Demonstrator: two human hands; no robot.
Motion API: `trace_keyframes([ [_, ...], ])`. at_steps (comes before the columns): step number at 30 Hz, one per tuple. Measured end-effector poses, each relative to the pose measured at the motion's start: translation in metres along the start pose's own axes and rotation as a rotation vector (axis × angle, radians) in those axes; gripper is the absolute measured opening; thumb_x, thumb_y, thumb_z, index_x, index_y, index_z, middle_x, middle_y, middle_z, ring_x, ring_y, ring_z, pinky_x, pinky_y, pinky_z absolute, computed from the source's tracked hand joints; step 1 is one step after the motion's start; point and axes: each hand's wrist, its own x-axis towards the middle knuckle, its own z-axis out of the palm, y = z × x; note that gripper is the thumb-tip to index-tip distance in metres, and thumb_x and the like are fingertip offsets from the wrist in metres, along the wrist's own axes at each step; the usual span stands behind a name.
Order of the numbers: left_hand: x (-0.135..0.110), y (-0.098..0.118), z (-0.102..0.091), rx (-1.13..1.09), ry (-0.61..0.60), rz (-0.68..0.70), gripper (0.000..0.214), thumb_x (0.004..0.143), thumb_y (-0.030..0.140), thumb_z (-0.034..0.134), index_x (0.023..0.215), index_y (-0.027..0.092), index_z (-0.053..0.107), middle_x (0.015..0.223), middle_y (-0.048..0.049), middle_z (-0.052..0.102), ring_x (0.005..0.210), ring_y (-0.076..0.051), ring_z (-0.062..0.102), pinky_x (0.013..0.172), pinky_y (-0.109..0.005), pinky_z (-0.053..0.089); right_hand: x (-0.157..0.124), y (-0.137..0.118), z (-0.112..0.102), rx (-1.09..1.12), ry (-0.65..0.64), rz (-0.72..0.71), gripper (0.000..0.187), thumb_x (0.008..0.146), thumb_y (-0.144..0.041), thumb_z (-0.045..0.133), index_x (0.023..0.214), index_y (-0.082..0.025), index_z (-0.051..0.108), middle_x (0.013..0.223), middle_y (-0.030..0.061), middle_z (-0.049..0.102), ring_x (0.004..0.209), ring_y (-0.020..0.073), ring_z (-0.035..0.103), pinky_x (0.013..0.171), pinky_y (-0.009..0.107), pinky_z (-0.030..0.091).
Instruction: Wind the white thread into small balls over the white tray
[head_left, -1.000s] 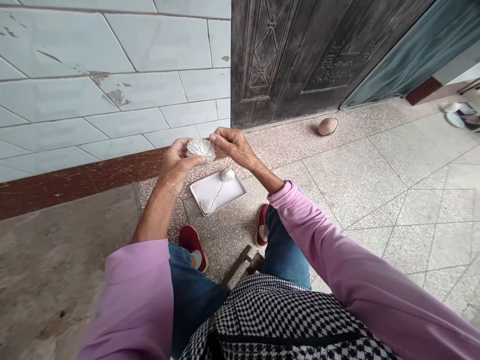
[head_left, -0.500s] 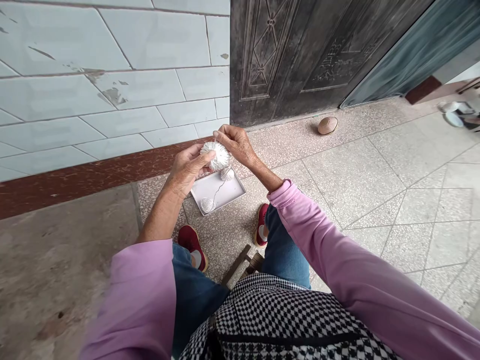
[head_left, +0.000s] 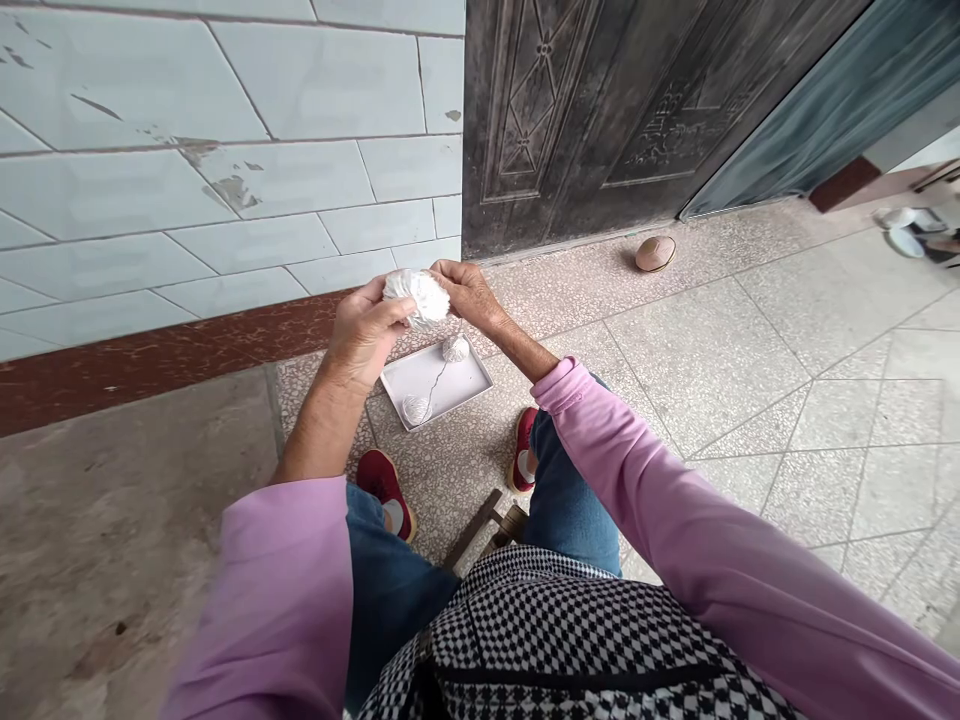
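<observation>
My left hand (head_left: 365, 332) is closed round a white ball of thread (head_left: 417, 296), thumb across its near side. My right hand (head_left: 469, 291) touches the ball from the right, fingers pinched, apparently on the thread. Below the hands a white tray (head_left: 457, 384) lies on the floor. It holds two smaller white thread balls, one at its far corner (head_left: 454, 348) and one at its near corner (head_left: 416, 409), joined by a thin strand.
I sit on a low wooden stool (head_left: 487, 522), red shoes (head_left: 385, 490) either side of the tray. A tiled wall (head_left: 225, 170) and a dark metal door (head_left: 600, 100) stand ahead. A round brownish object (head_left: 655, 253) lies by the door.
The ball turned in my left hand and rose a little. My right hand dipped behind the ball half a second ago and now sits close against its right side.
</observation>
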Motion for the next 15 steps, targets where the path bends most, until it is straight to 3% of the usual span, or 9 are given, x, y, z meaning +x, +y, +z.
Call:
trace_keyframes([
  [5, 0.010, -0.002, -0.014, -0.047, 0.108, 0.072, 0.067, 0.063, 0.059, 0.116, 0.106, 0.027, 0.076, 0.116, -0.0119, 0.083, 0.132, -0.041, 0.084, 0.105, -0.049, 0.077, -0.008, 0.009, 0.014, -0.040, -0.056, -0.023, 0.059, 0.125, -0.056, 0.084, 0.083, -0.026, 0.056, 0.076, -0.0045, 0.050, 0.082, 0.0177, 0.049, 0.073, 0.030, 0.040],
  [9, 0.018, -0.006, -0.024, -0.092, 0.235, 0.112, 0.071, 0.056, 0.050, 0.116, 0.108, 0.029, 0.073, 0.116, -0.0093, 0.083, 0.125, -0.036, 0.081, 0.095, -0.042, 0.074, -0.027, -0.001, 0.025, -0.165, -0.198, -0.027, 0.040, 0.128, -0.028, 0.074, 0.089, -0.023, 0.070, 0.075, -0.0031, 0.055, 0.087, 0.0192, 0.057, 0.085, 0.036, 0.045],
  [15, 0.026, -0.017, -0.039, 0.071, 0.328, 0.122, 0.078, 0.059, 0.040, 0.118, 0.119, 0.029, 0.069, 0.115, -0.0022, 0.086, 0.114, -0.028, 0.080, 0.096, -0.042, 0.071, -0.050, -0.026, 0.033, -0.244, -0.300, -0.047, 0.048, 0.123, -0.034, 0.090, 0.082, -0.026, 0.066, 0.083, 0.0004, 0.062, 0.088, 0.0218, 0.058, 0.090, 0.037, 0.051],
])
